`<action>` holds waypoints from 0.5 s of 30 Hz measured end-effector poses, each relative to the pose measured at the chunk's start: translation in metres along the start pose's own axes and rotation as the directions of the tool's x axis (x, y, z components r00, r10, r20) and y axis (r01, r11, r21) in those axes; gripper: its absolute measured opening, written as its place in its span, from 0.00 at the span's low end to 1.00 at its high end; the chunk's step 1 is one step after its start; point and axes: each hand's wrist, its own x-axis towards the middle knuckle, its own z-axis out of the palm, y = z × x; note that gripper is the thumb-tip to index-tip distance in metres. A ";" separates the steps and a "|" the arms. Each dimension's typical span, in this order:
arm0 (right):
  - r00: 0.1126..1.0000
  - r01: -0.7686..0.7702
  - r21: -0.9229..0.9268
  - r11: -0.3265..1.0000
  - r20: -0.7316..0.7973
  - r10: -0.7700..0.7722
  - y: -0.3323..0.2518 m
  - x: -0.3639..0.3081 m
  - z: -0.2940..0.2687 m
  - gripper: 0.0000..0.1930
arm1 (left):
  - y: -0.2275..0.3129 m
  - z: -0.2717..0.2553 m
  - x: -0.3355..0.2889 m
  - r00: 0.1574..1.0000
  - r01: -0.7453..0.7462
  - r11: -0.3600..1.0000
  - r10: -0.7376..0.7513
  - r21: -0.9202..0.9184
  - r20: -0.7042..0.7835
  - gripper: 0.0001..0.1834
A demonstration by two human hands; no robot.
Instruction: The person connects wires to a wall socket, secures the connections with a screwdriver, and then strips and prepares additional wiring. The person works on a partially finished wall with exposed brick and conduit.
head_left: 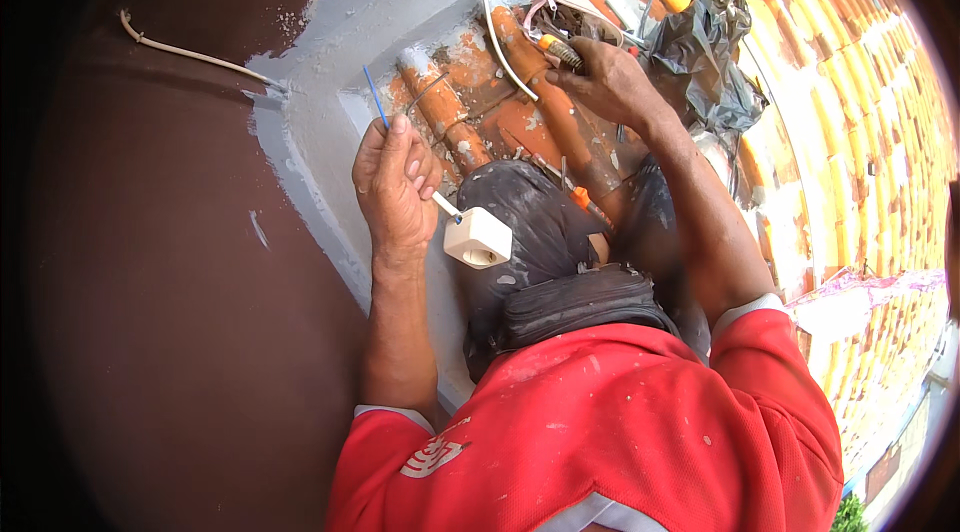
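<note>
My left hand (395, 182) is closed around a short white cable (446, 204). Below that hand hangs the white socket box (478, 236) on the cable's lower end, over my knee. A blue wire (376, 97) and a dark wire (428, 90) splay out above my fingers. My right hand (618, 82) is out over the roof tiles, its fingers closed on a hand tool (562, 52) with a yellow and dark ribbed handle. The tool's working end is hidden. Just past it lies an open pouch (575, 7) with a pale pink edge.
A white cable (490, 12) hangs between my hands, and another cable (195, 56) sticks out of the brown wall (200, 282). Dark plastic bag (705, 47) lies right of my right hand. An orange-handled tool (580, 197) rests by my knees. Sloping orange tiles (860, 102) stretch right.
</note>
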 end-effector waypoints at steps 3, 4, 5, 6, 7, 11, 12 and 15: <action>0.982 0.030 -0.189 0.981 0.186 0.006 0.042 -0.030 0.063 0.21 | 0.004 -0.012 -0.005 1.000 -0.003 1.000 0.004 0.023 -0.013 0.11; 0.965 0.037 -0.263 0.964 0.258 0.033 0.056 -0.033 0.082 0.20 | 0.005 -0.005 -0.004 1.000 -0.013 0.999 0.014 0.048 -0.023 0.10; 0.969 0.050 -0.302 0.952 0.246 0.027 0.054 -0.039 0.099 0.16 | 0.009 -0.001 -0.004 0.999 -0.027 0.996 0.030 0.081 -0.038 0.09; 0.968 0.067 -0.317 0.946 0.249 0.015 0.048 -0.041 0.104 0.15 | 0.012 0.001 -0.005 0.999 -0.033 0.994 0.037 0.102 -0.031 0.08; 0.968 0.082 -0.333 0.939 0.252 0.005 0.041 -0.039 0.110 0.14 | 0.015 0.003 -0.007 0.999 -0.039 0.992 0.042 0.122 -0.023 0.08; 0.982 0.115 -0.336 0.935 0.183 -0.055 0.031 -0.031 0.134 0.16 | 0.024 0.003 -0.015 0.996 -0.087 0.985 0.083 0.148 0.028 0.08; 0.977 0.154 -0.368 0.917 0.195 -0.086 0.031 -0.028 0.135 0.16 | 0.026 0.000 -0.017 0.996 -0.082 0.985 0.078 0.150 0.033 0.07; 0.966 0.220 -0.442 0.869 0.223 -0.132 0.031 -0.020 0.140 0.13 | 0.021 0.007 -0.016 0.985 -0.167 0.902 0.174 0.398 0.020 0.09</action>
